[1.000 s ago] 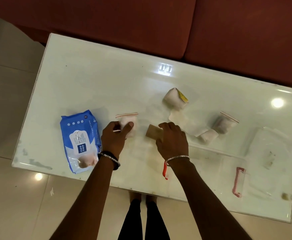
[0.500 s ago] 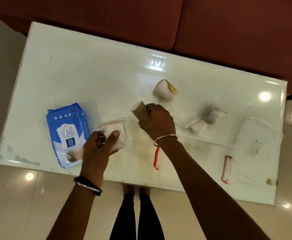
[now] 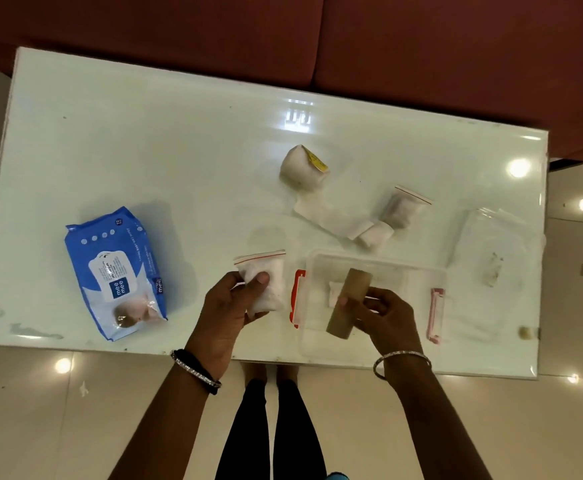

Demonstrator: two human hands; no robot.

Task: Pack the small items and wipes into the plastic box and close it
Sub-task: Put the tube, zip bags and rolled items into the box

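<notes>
Ideally the right hand (image 3: 383,317), its grip clamped on the cardboard tube (image 3: 348,303) over the clear plastic box (image 3: 404,271) at lower right, lays it flat along one wall, leaving room for the zip bag (image 3: 265,282) clamped in the left hand (image 3: 229,313).

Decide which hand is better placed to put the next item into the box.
Right. The right hand holds the brown roll directly over the open box; the left hand holds its bag beside the box.
</notes>
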